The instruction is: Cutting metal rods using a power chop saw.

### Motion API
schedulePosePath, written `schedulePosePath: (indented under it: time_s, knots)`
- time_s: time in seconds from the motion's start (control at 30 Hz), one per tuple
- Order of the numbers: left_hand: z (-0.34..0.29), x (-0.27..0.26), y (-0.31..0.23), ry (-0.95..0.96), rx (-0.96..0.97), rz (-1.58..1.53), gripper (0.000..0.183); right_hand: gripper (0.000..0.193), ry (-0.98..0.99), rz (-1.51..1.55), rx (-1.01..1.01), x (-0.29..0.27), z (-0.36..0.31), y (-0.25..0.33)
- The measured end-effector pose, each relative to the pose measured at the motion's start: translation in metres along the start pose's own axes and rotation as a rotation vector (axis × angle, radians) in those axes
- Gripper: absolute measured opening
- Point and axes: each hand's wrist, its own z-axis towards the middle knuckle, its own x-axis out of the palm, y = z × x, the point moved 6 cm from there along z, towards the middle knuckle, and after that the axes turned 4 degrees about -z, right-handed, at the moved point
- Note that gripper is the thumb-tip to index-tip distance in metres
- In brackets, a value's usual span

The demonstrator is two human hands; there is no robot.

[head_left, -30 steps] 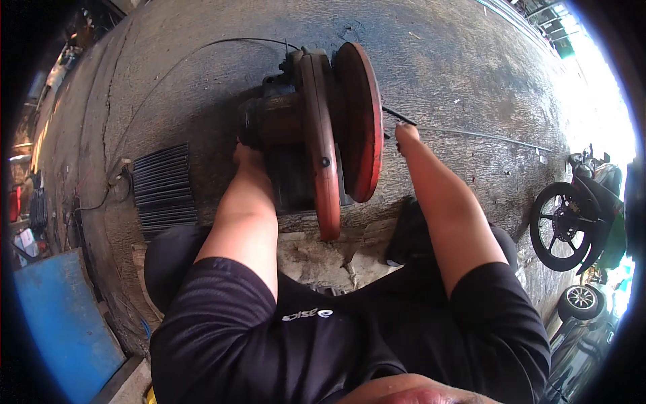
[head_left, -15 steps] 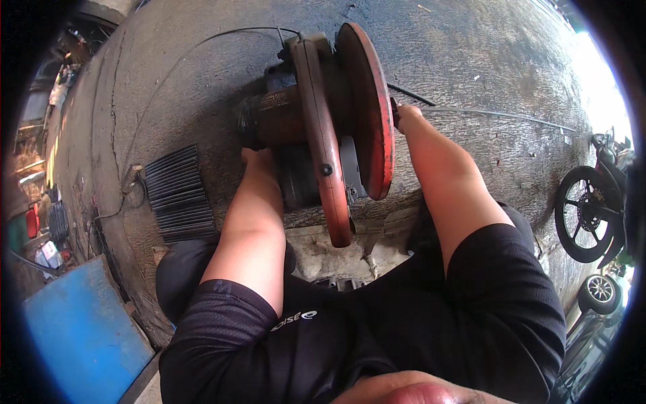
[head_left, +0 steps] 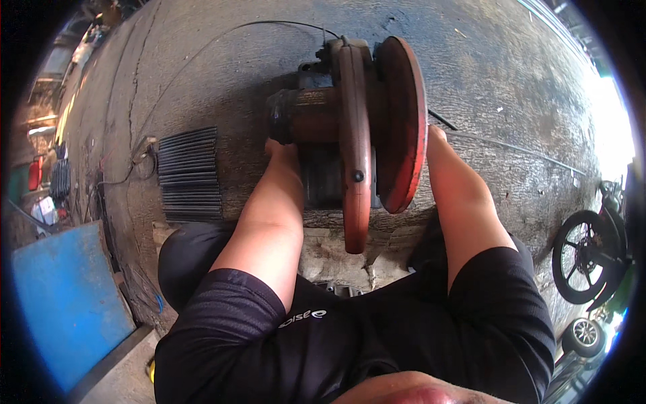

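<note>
A cut-off saw [head_left: 354, 135] with a worn red blade guard [head_left: 404, 121] and a dark motor housing [head_left: 303, 118] stands on the concrete floor in front of me. My left hand [head_left: 281, 152] reaches in under the motor, and its fingers are hidden by the housing. My right hand [head_left: 436, 137] goes in behind the red guard, so only its back and wrist show. A thin metal rod [head_left: 518, 149] runs along the floor to the right from near that hand. I cannot tell whether either hand grips anything.
A stack of dark ribbed bars [head_left: 190, 175] lies on the floor to the left. A black cable [head_left: 222, 40] curves from the saw across the floor. A blue panel [head_left: 67, 303] sits lower left, and a motorcycle wheel [head_left: 582, 256] stands at the right.
The saw has come closer and more central in view. My right hand has slipped behind the red guard, and my left hand has stayed under the motor.
</note>
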Motion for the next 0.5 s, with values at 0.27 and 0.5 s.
schedulePosePath:
  time_s: [0.27, 0.5]
  knots:
    - [-0.005, 0.01, 0.0, -0.017, -0.036, -0.169, 0.032, 0.048, 0.084, -0.115, -0.007, -0.013, -0.019, 0.026]
    - [-0.026, 0.015, -0.015, -0.094, 0.04, -0.032, 0.029, 0.041, 0.51, 0.201, -0.605, -0.031, -0.276, 0.188]
